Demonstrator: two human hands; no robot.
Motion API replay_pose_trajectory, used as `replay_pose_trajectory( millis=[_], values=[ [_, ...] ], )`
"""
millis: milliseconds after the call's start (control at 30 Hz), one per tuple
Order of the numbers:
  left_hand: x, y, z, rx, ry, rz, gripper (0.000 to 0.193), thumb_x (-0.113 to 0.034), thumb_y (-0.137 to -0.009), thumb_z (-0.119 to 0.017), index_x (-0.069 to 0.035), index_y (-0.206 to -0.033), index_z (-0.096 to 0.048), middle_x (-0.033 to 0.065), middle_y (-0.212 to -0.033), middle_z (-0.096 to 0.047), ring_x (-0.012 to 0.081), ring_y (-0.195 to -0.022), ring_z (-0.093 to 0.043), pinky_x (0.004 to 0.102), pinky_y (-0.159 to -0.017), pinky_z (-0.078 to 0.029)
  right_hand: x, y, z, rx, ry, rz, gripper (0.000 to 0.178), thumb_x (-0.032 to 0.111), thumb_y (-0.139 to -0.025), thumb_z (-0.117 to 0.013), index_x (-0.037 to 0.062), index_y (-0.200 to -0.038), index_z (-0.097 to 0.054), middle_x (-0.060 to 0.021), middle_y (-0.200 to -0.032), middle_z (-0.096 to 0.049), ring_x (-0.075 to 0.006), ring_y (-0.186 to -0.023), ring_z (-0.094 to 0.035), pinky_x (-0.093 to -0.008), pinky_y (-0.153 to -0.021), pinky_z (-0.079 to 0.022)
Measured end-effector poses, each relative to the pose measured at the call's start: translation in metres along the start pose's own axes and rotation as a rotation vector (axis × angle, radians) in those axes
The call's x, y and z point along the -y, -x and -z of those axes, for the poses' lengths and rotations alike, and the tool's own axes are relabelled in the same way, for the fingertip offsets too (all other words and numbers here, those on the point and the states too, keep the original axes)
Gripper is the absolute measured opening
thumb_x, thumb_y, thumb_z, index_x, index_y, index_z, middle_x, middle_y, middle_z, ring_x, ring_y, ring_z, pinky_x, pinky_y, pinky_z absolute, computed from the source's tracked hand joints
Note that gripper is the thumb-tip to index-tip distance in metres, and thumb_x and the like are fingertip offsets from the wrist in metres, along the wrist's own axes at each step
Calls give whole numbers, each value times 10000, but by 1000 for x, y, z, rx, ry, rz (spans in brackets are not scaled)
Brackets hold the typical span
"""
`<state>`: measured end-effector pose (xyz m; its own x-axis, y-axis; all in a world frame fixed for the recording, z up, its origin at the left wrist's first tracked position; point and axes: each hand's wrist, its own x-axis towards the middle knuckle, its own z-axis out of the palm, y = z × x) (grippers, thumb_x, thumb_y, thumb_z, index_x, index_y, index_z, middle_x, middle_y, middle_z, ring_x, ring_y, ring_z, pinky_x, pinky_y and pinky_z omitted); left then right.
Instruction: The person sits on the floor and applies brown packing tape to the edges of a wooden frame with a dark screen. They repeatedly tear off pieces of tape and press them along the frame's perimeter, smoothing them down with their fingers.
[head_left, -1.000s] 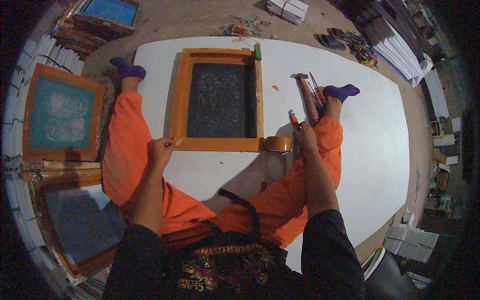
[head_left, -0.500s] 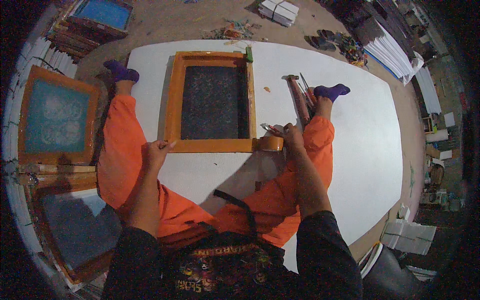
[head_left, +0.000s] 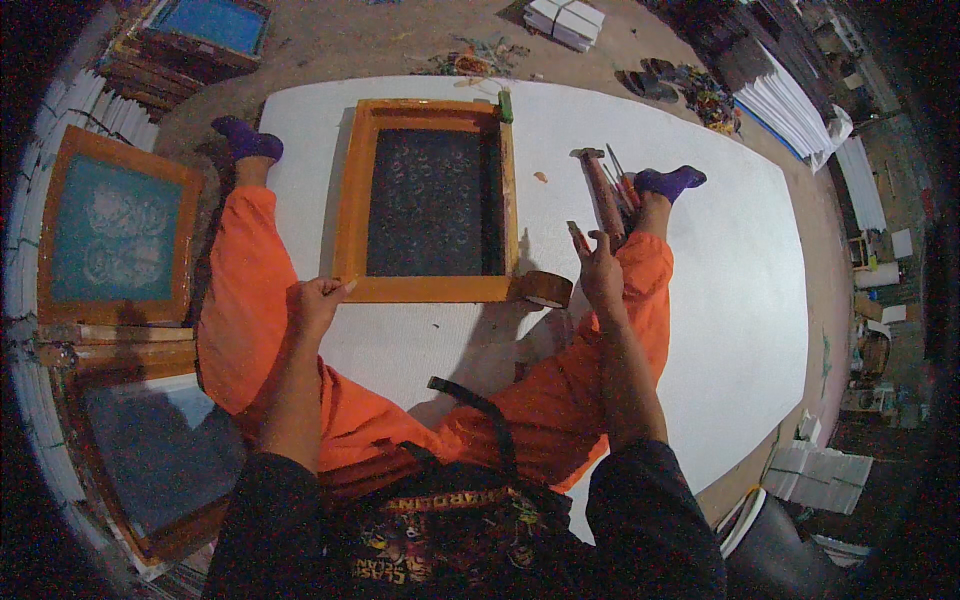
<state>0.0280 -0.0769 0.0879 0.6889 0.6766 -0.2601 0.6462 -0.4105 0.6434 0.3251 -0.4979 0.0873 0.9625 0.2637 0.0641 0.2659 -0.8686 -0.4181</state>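
Clock hours run from the centre of the view, twelve lying at the far side. We note that the right hand point(head_left: 603, 278), at three o'clock, now stands back from the tape point(head_left: 548, 289), over which it leans half a second earlier; the tape has meanwhile turned askew. We take this to mean that the cutter point(head_left: 577, 238) is out of contact with the tape for the moment. The right fingers close loosely about the cutter, the index finger raised off it. The left hand point(head_left: 320, 298), at nine o'clock, keeps its place at the frame's near left corner, fingers curled in; whether they pinch the edge or merely press it, we cannot tell. The frame point(head_left: 430, 289) lies flat on the board point(head_left: 730, 300) towards eleven o'clock and, box-like, encloses a sunken dark panel point(head_left: 435, 200) with pale marks. Between nine and ten, a second frame point(head_left: 58, 230) holds a green panel point(head_left: 95, 265); between ten and eleven, we see a blue panel point(head_left: 215, 28) within a dark surround. The hammer point(head_left: 600, 190) lies between one and two
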Motion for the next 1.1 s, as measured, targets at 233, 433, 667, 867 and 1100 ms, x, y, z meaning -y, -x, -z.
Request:
replay_pose_trajectory(
  millis=[233, 433, 667, 867, 1100],
  values=[
    [11, -8, -13, 24, -4, 13, 449, -437, -821, -845, -3, -917, -780, 94, -759, -748, 169, -670, -689, 343, -652, -539, 42, 107, -21, 44, -127, 225, 375, 85, -953, -597, 124, -1323, -640, -244, -976, -723, -413, -862, -726, -481, -685, -570],
    [0, -3, -6, 43, -9, 56, 454, -432, -829, -844, 8, -914, -774, 82, -747, -737, 162, -673, -674, 335, -657, -535, 55, 122, -40, 124, -213, 110, 414, 31, -935, -572, 118, -1331, -656, -254, -1093, -710, -427, -975, -709, -503, -808, -573],
    [-9, 0, -1, 77, -29, 78, 409, -408, -857, -826, -6, -911, -775, 55, -740, -722, 137, -668, -644, 321, -654, -523, 76, 125, -23, 180, -244, 58, 433, 1, -911, -564, 79, -1327, -655, -269, -1101, -703, -433, -996, -704, -501, -836, -570],
    [-3, -2, -4, 55, 12, 64, 419, -424, -849, -830, -11, -895, -767, 55, -722, -707, 143, -655, -633, 331, -636, -512, 75, 125, -24, 178, -222, 67, 418, 6, -912, -564, 70, -1315, -658, -279, -1102, -700, -438, -993, -703, -504, -836, -571],
    [-2, 0, -4, 33, 33, 33, 435, -433, -836, -837, -5, -857, -762, 64, -693, -702, 143, -633, -638, 333, -625, -514, 84, 123, -23, 146, -151, 107, 387, 26, -949, -537, 69, -1318, -649, -287, -1081, -700, -453, -985, -699, -510, -825, -568]
  ],
)
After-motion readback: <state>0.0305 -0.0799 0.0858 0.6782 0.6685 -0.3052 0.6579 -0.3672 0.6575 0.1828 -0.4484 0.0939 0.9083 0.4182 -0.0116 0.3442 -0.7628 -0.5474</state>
